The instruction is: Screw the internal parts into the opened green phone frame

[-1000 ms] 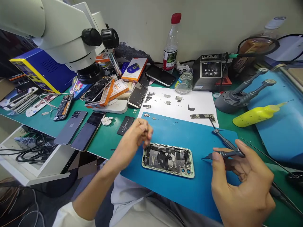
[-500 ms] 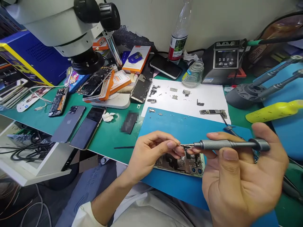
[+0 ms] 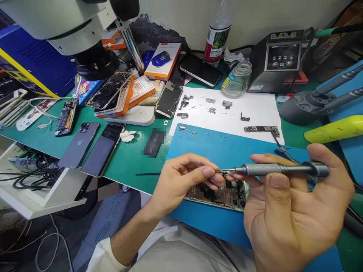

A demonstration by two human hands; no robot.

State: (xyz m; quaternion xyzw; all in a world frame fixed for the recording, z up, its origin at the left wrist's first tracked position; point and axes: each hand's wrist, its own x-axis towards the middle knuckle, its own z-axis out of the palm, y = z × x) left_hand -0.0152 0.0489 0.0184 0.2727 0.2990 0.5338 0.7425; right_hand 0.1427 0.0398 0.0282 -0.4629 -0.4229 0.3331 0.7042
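My right hand grips a grey precision screwdriver held level, tip pointing left. My left hand pinches at that tip with thumb and forefinger; whatever sits between the fingertips is too small to make out. Both hands hover over an opened phone body with its insides exposed, lying on a blue work mat. The hands hide most of the phone.
White paper behind the mat carries several small phone parts and a logic board. A microscope looms at the left over stacked phones. A glass jar, bottle, soldering station and yellow squeeze bottle stand behind and right.
My left hand came off the mat's left side and met the screwdriver tip. My right hand lifted the screwdriver and turned it level above the phone. The view has dipped slightly.
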